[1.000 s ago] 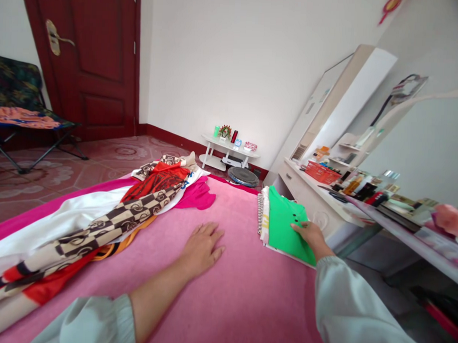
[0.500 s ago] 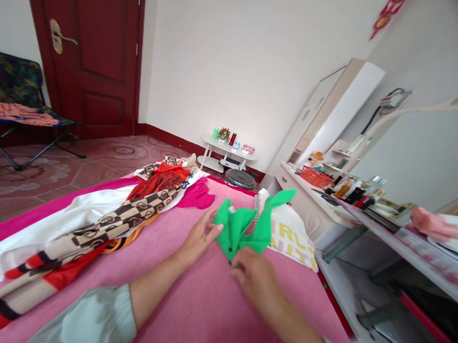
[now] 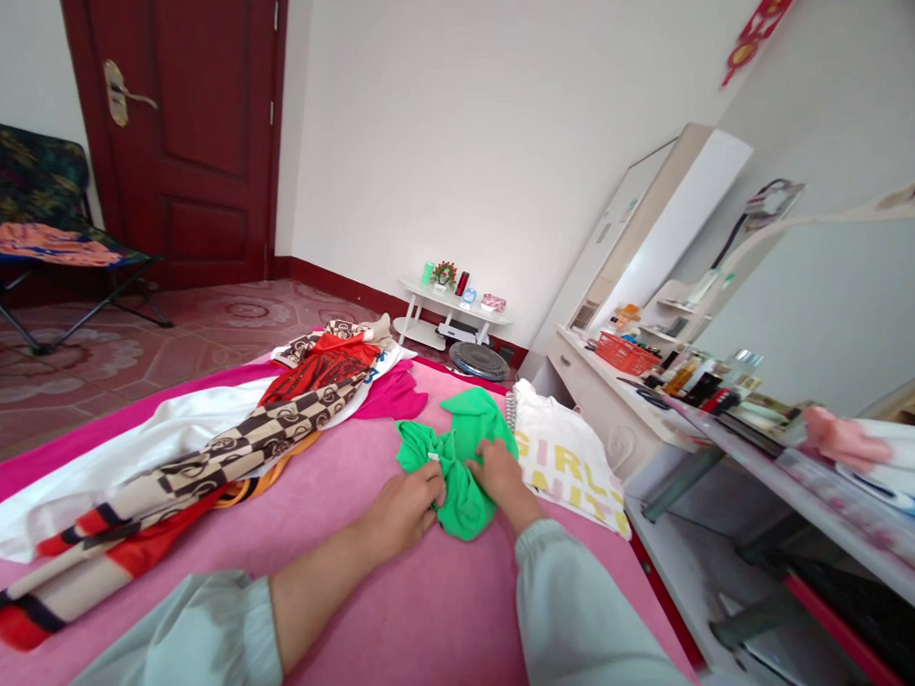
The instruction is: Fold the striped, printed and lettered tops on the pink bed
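Observation:
A crumpled green garment lies on the pink bed cover in front of me. My left hand pinches its left edge near a small white tag, fingers closed on the cloth. My right hand presses on its right side, fingers curled into the fabric. Just right of it a white T-shirt with yellow letters lies folded flat on a spiral-bound pad at the bed's edge.
A heap of patterned, red, white and magenta clothes stretches along the bed's left side. A cluttered dressing table stands to the right, a small white side table by the far wall, a folding chair and a dark red door at left.
The green garment was lifted off the white T-shirt pile, carried left and set down on the pink cover. Both hands have come together on it.

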A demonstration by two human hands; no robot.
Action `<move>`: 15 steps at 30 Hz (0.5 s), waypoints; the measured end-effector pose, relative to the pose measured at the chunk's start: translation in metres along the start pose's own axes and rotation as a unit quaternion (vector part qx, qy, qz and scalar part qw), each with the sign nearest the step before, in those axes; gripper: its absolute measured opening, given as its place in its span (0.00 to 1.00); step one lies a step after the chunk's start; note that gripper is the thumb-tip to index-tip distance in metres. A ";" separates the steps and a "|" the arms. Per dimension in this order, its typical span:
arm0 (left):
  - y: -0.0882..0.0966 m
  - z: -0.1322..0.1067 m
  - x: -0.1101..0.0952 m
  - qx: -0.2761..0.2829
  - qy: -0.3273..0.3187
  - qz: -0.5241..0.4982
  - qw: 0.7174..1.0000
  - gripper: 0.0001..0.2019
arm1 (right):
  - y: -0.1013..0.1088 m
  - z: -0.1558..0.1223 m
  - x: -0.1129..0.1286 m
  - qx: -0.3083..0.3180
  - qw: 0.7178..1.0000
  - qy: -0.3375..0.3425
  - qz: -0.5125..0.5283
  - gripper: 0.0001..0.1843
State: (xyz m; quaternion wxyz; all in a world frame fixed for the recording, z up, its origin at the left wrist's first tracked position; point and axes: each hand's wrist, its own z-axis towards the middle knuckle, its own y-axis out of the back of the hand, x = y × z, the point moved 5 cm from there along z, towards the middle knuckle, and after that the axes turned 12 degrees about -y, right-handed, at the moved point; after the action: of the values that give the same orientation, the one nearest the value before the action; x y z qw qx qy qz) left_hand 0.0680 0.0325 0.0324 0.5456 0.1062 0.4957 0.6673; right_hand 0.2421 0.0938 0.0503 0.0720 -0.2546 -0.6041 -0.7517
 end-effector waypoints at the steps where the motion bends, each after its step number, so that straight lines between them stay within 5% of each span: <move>1: 0.000 -0.001 0.001 -0.005 -0.001 -0.003 1.000 0.10 | -0.002 0.000 0.000 -0.004 1.000 -0.006 0.013 0.04; 5: 0.021 0.000 0.011 -0.096 0.014 -0.046 0.994 0.06 | 0.036 0.000 0.008 -0.082 0.967 -0.005 0.239 0.08; 8: 0.070 0.002 0.012 -0.256 0.011 -0.067 0.964 0.05 | 0.091 -0.019 0.008 -0.179 0.912 -0.019 0.368 0.09; 11: 0.128 -0.008 0.007 -0.405 0.007 -0.055 0.913 0.06 | 0.134 -0.083 -0.008 -0.279 0.845 0.004 0.456 0.09; 13: 0.153 -0.020 0.002 -0.403 -0.020 -0.046 0.914 0.05 | 0.136 -0.134 -0.020 -0.226 0.900 0.022 0.373 0.07; 15: 0.157 -0.039 -0.003 -0.296 -0.061 -0.039 0.952 0.05 | 0.110 -0.181 -0.031 0.002 0.965 0.062 0.253 0.07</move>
State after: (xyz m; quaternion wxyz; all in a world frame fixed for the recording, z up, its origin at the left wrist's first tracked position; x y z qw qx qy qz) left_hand -0.0554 0.0229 0.1371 0.6071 -0.0391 0.2452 0.7548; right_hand 0.2614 -0.1125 0.1062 0.2975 -0.3521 -0.5156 -0.7223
